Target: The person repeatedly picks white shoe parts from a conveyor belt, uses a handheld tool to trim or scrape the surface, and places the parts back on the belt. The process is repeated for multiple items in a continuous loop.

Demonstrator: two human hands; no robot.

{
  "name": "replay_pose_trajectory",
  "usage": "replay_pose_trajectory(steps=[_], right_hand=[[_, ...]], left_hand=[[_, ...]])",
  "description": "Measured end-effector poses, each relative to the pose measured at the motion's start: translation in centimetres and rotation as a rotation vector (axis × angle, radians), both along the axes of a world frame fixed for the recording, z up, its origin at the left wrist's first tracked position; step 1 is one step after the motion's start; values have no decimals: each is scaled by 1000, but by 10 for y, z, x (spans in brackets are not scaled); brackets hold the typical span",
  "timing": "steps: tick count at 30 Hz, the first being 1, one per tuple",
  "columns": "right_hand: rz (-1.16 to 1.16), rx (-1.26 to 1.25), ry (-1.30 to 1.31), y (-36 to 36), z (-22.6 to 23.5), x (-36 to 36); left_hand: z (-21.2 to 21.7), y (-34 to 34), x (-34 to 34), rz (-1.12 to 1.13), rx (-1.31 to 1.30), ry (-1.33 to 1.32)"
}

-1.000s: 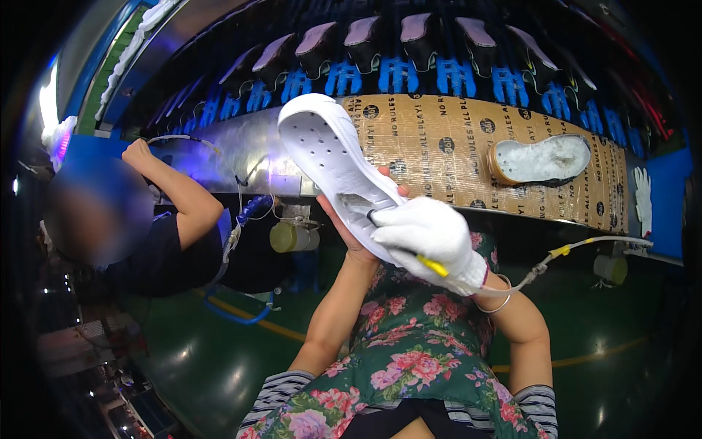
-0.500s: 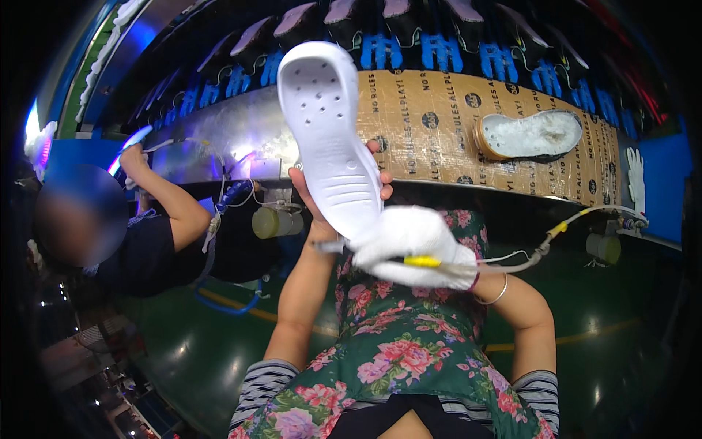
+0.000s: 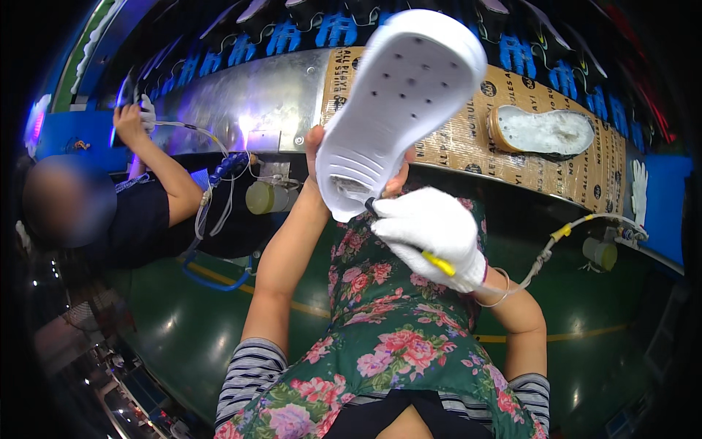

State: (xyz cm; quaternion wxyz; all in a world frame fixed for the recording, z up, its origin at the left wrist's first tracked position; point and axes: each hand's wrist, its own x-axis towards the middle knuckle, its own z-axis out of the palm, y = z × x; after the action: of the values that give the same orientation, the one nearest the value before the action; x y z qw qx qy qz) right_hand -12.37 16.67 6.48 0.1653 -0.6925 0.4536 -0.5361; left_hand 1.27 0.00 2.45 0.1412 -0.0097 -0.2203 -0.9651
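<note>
Green glossy floor [image 3: 183, 329] with a yellow line runs under your seat, and a long curved metal conveyor table [image 3: 248, 102] crosses the upper part of the view, backed by a row of blue plastic shoe holders [image 3: 336, 29].

At far left, a co-worker in a dark short-sleeved shirt [image 3: 139, 219] reaches one arm up to the edge of the table; that person's hand [image 3: 128, 121] rests beside a white glove there, and a thin white hose [image 3: 212, 146] hangs near the arm. A pale round canister [image 3: 267, 197] sits below the table, just right of the co-worker.

Your left hand [image 3: 322, 157] is bare and raised. It is closed round the back of the white perforated foam clog [image 3: 398, 110], with the thumb showing along the left edge and fingertips showing at the right edge. You hold the clog up in the air in front of the table, tilted, sole side toward the camera, heel end lowest.

Your right hand [image 3: 431, 230], in a white fabric glove, is closed round a small yellow-and-black hand tool [image 3: 439, 263], whose dark tip touches the heel end of the clog. A thin hose [image 3: 556, 241] leads from this hand to the right.

Brown printed cardboard sheeting [image 3: 512, 110] lines the table on the right, and a tan-edged shoe sole with a white inner face [image 3: 541, 132] lies on it, well apart from the clog.
</note>
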Motion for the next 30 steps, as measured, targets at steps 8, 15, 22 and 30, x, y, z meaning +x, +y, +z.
replay_pose_trajectory(steps=[8,15,22,30], right_hand=[[231,56,-83,15,-12,13],[98,-10,165,12,-16,12],[-20,89,-195,6,-5,11],[-102,205,-261,3,-8,13]], left_hand=[[-16,-8,-1,-138,39,154],[-10,-13,-3,-142,-37,126],[-6,-9,0,-49,30,15],[-8,-18,-9,-7,-39,85]])
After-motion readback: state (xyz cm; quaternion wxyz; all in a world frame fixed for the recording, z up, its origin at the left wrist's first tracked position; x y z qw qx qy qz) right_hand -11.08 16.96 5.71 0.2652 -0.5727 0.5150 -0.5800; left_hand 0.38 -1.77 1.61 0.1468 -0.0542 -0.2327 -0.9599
